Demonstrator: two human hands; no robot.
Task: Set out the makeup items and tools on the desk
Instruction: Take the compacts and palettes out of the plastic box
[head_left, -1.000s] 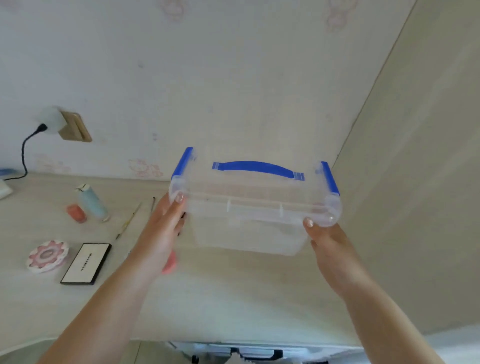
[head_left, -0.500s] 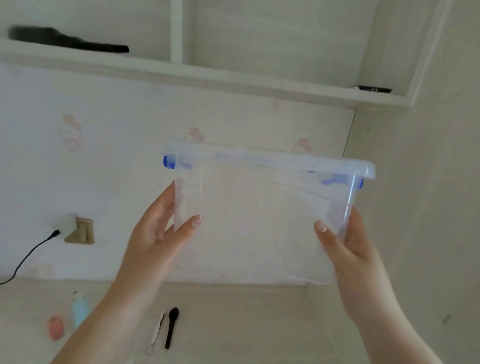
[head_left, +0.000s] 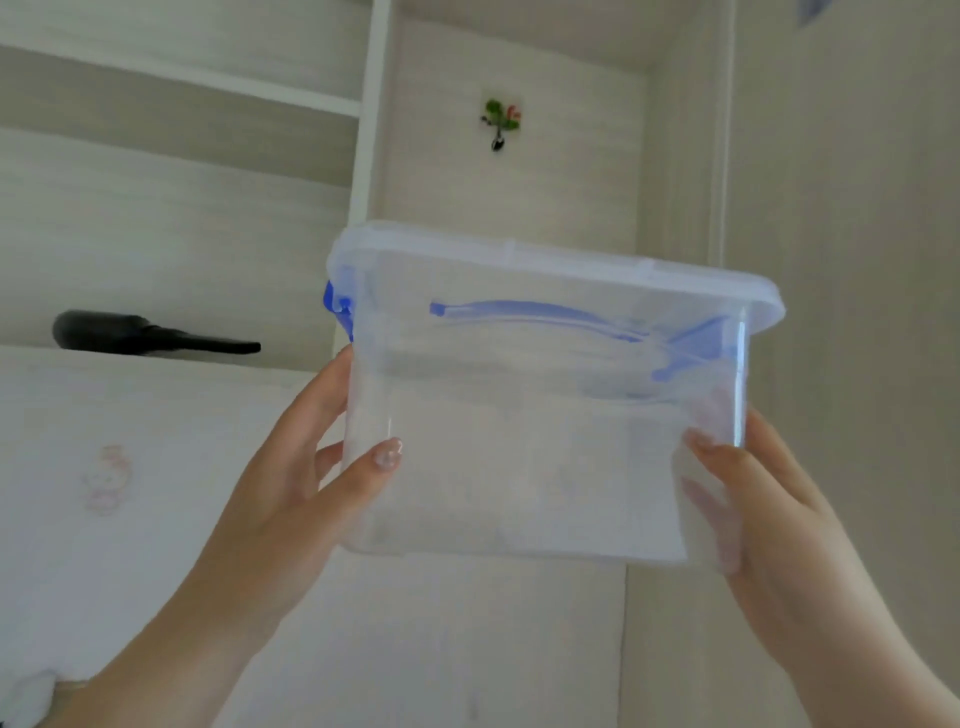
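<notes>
Two bare arms reach up from the bottom of the view. The left hand (head_left: 291, 499) holds the left end of a clear plastic box (head_left: 519, 467). Its thumb lies across the near side of the box and its other fingers (head_left: 322, 400) curl round the far side. The right hand (head_left: 769, 519) holds the right end the same way, with the thumb on the near side and the other fingers showing pink through the plastic.

The box is up in the air between the two hands, tipped so its bottom faces the person. Its see-through lid (head_left: 561, 265) is on. A blue handle (head_left: 535, 314) shows through the plastic, and a blue clip (head_left: 335, 306) sits at the left end under the lid. Nothing can be seen inside the box.

Farther back on the left, a black brush (head_left: 145, 335) lies on a white shelf (head_left: 171, 358). Under the shelf the wall has a faint pink cartoon sticker (head_left: 106, 480). Higher up, behind the box, a little hook with green leaves (head_left: 501, 122) is stuck on the back panel.
</notes>
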